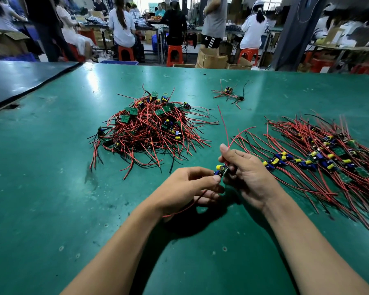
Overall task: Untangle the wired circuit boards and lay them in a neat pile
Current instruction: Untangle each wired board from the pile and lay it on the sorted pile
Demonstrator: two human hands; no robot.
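Note:
A tangled heap of small green circuit boards with red and black wires (149,128) lies at the middle of the green table. To the right, a neat pile of boards (320,160) is laid out with wires running parallel. Both hands hold one circuit board (221,169) between them above the table. My left hand (190,186) pinches the board's near end, and a red wire trails down under its palm. My right hand (245,175) grips the board's wires, which rise past the thumb.
Two loose wired boards (229,93) lie apart at the far middle of the green table mat (51,188). A dark mat (19,79) adjoins at the far left. Beyond the table edge, people sit on red stools among cardboard boxes.

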